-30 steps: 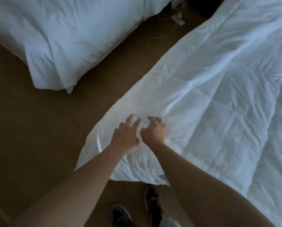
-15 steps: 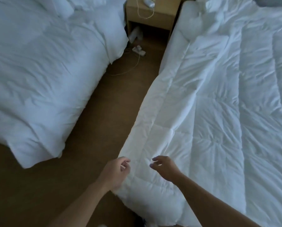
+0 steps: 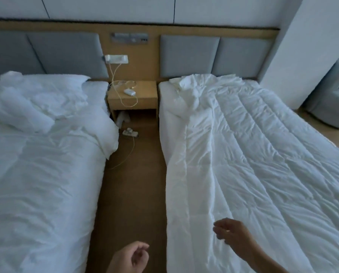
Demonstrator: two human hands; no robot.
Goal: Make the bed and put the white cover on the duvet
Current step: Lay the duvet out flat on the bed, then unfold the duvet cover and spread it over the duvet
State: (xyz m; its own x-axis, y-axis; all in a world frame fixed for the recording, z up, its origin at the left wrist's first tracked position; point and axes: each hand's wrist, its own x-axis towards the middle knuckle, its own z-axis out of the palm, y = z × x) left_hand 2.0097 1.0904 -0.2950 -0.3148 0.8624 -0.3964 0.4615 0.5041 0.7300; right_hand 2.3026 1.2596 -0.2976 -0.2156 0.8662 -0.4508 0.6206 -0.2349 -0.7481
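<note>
A white quilted duvet lies spread along the right bed, its left edge hanging over the bed's side. White cloth is bunched at that bed's head end. My right hand hovers just over the duvet near its foot end, fingers loosely curled, holding nothing. My left hand hangs over the floor in the aisle, fingers loosely curled and empty. Whether the white cover is among the bedding I cannot tell.
The left bed carries rumpled white bedding. A wooden nightstand with a charger and cable stands between the beds. A power strip lies on the brown floor. A grey seat stands at the far right.
Both hands let go of the duvet's corner and drew apart. My view has lifted from the floor up to both beds and the headboard.
</note>
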